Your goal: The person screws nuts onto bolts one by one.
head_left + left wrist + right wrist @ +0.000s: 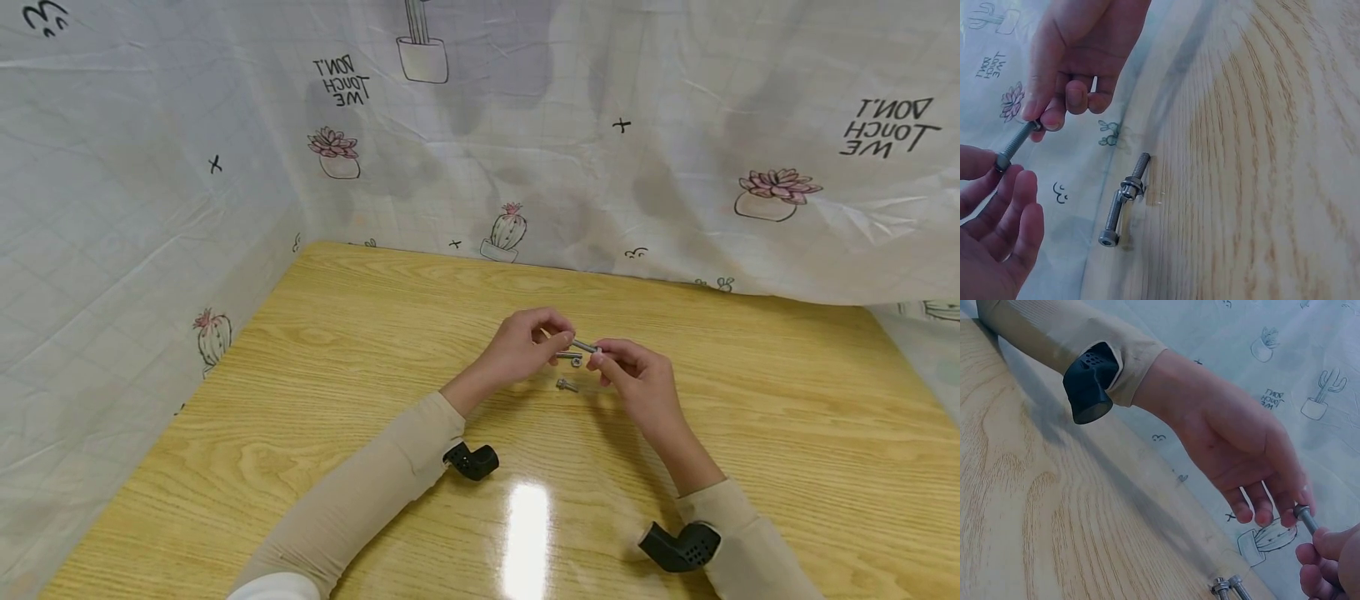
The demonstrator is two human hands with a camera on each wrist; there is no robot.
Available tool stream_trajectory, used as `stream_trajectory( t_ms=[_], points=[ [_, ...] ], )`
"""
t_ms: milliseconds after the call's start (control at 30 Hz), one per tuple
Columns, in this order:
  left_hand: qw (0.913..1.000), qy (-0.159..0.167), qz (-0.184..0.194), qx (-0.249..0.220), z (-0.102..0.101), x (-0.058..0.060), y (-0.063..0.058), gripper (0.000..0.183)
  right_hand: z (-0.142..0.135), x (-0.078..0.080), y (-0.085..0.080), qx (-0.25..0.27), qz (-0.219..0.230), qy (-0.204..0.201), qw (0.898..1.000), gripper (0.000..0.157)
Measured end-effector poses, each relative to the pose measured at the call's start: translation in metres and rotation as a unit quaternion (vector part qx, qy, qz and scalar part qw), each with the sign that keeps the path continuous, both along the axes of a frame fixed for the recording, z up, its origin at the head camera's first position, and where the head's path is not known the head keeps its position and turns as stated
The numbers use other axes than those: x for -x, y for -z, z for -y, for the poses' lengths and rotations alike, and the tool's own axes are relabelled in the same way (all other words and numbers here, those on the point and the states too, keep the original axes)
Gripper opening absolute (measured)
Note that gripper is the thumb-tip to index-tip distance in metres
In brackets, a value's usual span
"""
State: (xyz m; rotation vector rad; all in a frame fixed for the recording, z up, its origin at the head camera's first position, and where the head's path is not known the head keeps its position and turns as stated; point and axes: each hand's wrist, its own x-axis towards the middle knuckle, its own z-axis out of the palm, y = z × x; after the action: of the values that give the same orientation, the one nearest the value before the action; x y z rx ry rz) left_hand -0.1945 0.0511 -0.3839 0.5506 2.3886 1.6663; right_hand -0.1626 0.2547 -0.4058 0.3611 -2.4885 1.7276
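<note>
A silver socket-head bolt (1017,141) is held between the two hands, just above the table. My left hand (528,346) pinches it by the head end, clear in the left wrist view. The thumb and fingertips of my right hand (637,379) pinch what looks like a small nut (1036,125) at the threaded end, mostly covered by the fingers. Below the hands lie another socket-head bolt (1112,219), a loose nut (576,362) and a shorter bolt with a washer by its head (567,386).
The wood-grain table (337,333) spreads out around the hands. A printed white curtain (525,125) hangs along its back and left sides. Black wrist cameras (471,461) sit on both beige sleeves (375,483).
</note>
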Motion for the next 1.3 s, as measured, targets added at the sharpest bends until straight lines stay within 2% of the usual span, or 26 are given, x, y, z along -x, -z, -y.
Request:
stream_trajectory(
  t_ms=[233, 533, 800, 900, 1200, 1300],
  points=[
    [0.9996, 0.019, -0.022, -0.002, 0.001, -0.001, 0.001, 0.012, 0.001, -0.001, 0.001, 0.005, 0.006, 0.003, 1.0, 0.022],
    [0.9998, -0.008, 0.015, -0.009, 0.003, -0.004, 0.001, 0.015, 0.003, -0.005, 0.002, 0.003, -0.002, 0.005, 1.0, 0.023],
    [0.9992, 0.016, -0.036, -0.001, 0.007, -0.007, 0.002, 0.011, 0.006, -0.009, 0.003, 0.006, 0.001, 0.007, 1.0, 0.023],
    [0.9987, 0.021, -0.045, -0.002, 0.007, -0.007, 0.002, 0.01, 0.006, -0.009, 0.004, 0.003, 0.002, 0.01, 1.0, 0.024],
    [0.9999, 0.006, -0.014, -0.003, 0.008, -0.008, 0.004, 0.014, 0.008, -0.012, 0.005, 0.004, -0.005, 0.009, 1.0, 0.023],
    [0.9998, 0.009, -0.019, 0.003, 0.008, -0.007, 0.005, 0.015, 0.009, -0.012, 0.004, 0.004, -0.003, 0.009, 1.0, 0.023]
  ],
)
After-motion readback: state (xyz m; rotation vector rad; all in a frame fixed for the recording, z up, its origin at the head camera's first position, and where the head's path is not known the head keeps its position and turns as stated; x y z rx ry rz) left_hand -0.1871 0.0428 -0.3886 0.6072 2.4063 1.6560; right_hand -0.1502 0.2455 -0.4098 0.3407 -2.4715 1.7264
